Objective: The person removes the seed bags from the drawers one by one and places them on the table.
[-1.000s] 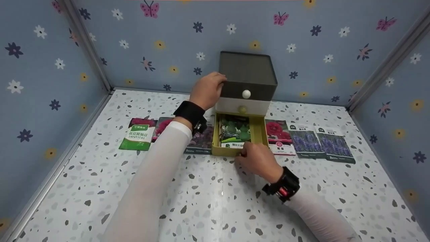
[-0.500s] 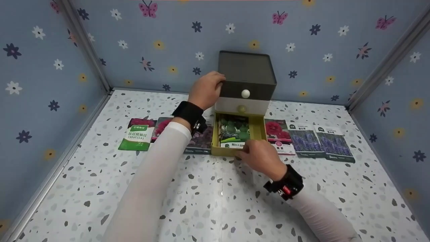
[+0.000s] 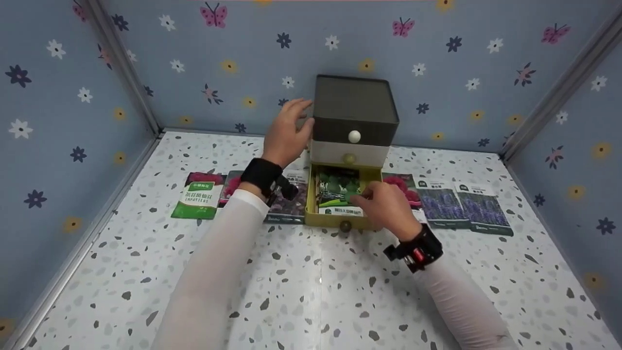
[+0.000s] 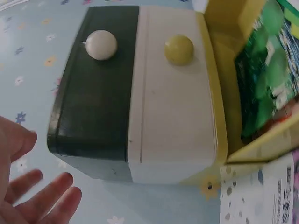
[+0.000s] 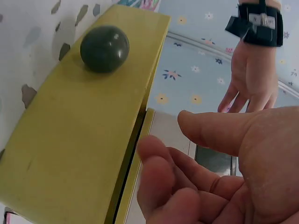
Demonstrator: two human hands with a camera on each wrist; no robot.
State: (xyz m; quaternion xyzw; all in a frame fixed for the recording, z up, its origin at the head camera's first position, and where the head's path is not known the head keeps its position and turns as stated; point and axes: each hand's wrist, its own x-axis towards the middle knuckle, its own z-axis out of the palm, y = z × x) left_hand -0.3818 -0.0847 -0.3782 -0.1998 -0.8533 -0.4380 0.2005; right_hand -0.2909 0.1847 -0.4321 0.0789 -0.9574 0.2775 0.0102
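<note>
With your left hand free beside the box, you'd best lower your empty right hand gently to the packet without bumping the drawer.

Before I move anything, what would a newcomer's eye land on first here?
The stack of drawers stands out first, near the back wall: dark on top, white in the middle, with its yellow bottom drawer pulled open and a green packet inside. Next, the right hand is over the drawer's right side, and the left hand beside the stack's dark top. Flower packets lie on the table to either side.
</note>
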